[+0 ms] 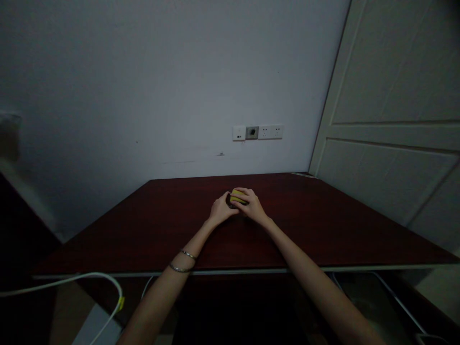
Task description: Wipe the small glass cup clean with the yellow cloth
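A small block-like thing with a yellow face (236, 196) and a dark side is held between my two hands, above the middle of the dark red table. My left hand (222, 209) is curled round its dark left side, thumb toward the front. From the right, my right hand (251, 205) closes over the yellow face with fingers bent across it. Both hands hide much of the thing, so its exact kind does not show. Two metal bangles (180, 269) circle my left forearm.
The reddish-brown table (151, 230) reaches back to a pale wall (179, 86) with a row of sockets (270, 132). A panelled door (388, 129) stands along the right. A white cable (104, 275) loops before the table's front left edge.
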A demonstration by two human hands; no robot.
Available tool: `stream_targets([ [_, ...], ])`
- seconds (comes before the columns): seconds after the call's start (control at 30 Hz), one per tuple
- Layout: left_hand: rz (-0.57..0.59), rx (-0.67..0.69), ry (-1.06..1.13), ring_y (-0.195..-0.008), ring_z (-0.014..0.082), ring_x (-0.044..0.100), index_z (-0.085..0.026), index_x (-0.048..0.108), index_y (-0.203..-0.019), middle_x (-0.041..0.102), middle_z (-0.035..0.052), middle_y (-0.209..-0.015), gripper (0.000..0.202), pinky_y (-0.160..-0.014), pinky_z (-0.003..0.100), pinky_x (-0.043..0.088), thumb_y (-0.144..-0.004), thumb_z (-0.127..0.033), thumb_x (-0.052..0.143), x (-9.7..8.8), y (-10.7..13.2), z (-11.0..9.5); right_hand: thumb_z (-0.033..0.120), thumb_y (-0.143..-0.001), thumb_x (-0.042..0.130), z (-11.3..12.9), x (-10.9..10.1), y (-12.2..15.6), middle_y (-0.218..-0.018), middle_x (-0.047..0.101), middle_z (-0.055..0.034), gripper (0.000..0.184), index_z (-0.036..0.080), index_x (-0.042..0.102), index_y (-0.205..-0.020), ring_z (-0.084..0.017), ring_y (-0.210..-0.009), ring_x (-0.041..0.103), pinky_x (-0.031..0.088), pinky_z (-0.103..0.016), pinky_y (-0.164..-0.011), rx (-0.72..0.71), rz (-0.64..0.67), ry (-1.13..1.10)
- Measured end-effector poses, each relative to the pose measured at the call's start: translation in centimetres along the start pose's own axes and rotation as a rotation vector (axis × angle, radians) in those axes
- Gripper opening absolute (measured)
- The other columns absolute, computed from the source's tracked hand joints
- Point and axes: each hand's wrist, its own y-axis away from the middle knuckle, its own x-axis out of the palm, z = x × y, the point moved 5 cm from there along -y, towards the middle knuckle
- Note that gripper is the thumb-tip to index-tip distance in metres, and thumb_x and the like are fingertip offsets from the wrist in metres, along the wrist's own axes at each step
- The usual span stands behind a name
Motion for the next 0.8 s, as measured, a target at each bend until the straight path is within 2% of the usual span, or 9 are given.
stream_targets([
  [0.1,0.007,0.06,-0.08,-0.091,0.0265,0.06,-0.02,0.055,-0.11,0.065,0.0073,-0.096,0.067,-0.08,0.033,0.044,-0.049,-0.038,0.076,0.0,0.2,-0.6,0.036,-0.073,0.063,-0.6,0.0,-0.1,-0.112,0.06,-0.0034,0.026,0.031,0.066,-0.099,-0.021,-0.102,0.053,0.04,-0.04,-0.092,0.048,-0.039,-0.018],
  [0.23,0.03,0.107,-0.042,-0.096,0.0261,0.058,-0.018,0.052,-0.115,0.063,0.0084,-0.103,0.075,-0.084,0.035,0.044,-0.048,-0.04,0.077,0.1,0.5,-1.4,0.04,-0.073,0.061,-2.0,-0.4,-0.4,-0.104,0.064,-0.0066,0.032,0.023,0.067,-0.099,-0.021,-0.098,0.058,0.043,-0.037,-0.09,0.165,-0.137,-0.206],
  [0.37,0.089,0.12,0.172,-0.092,0.0222,0.06,-0.015,0.053,-0.111,0.064,0.0084,-0.101,0.068,-0.082,0.033,0.047,-0.051,-0.037,0.077,0.5,0.4,-1.9,0.044,-0.072,0.06,-3.0,-1.3,-0.7,-0.106,0.065,-0.0075,0.042,0.019,0.064,-0.105,-0.022,-0.097,0.06,0.044,-0.037,-0.089,0.308,-0.234,-0.356],
  [0.47,0.106,0.057,0.367,-0.089,0.0205,0.061,-0.012,0.055,-0.107,0.064,0.0105,-0.101,0.063,-0.08,0.031,0.049,-0.052,-0.033,0.077,0.8,0.0,-1.6,0.045,-0.072,0.059,-3.1,-1.7,-0.8,-0.109,0.064,-0.0085,0.045,0.017,0.062,-0.107,-0.023,-0.1,0.059,0.044,-0.037,-0.09,0.366,-0.277,-0.405],
  [0.53,0.123,0.001,0.47,-0.084,0.0188,0.062,-0.011,0.056,-0.105,0.065,0.0104,-0.099,0.059,-0.073,0.029,0.051,-0.054,-0.033,0.076,0.9,-0.2,-1.3,0.046,-0.073,0.058,-2.8,-1.6,-0.9,-0.109,0.064,-0.0086,0.043,0.017,0.064,-0.104,-0.023,-0.101,0.058,0.044,-0.037,-0.091,0.366,-0.249,-0.421],
  [0.67,0.126,-0.146,0.543,-0.064,0.014,0.061,-0.011,0.056,-0.104,0.066,0.0075,-0.088,0.054,-0.047,0.022,0.05,-0.061,-0.04,0.07,0.8,-0.2,-0.7,0.045,-0.072,0.059,-2.4,-0.7,-0.9,-0.11,0.063,-0.0084,0.044,0.018,0.061,-0.107,-0.022,-0.102,0.058,0.044,-0.035,-0.091,0.318,-0.109,-0.469],
  [0.8,0.12,-0.228,0.58,-0.054,0.0123,0.059,-0.009,0.061,-0.096,0.065,0.0069,-0.08,0.05,-0.039,0.021,0.048,-0.064,-0.048,0.065,0.7,-0.3,-0.1,0.037,-0.055,0.075,-1.9,0.4,-0.6,-0.119,0.057,-0.0094,0.075,0.02,0.047,-0.123,-0.022,-0.107,0.054,0.043,-0.035,-0.093,0.265,0.018,-0.538],
])
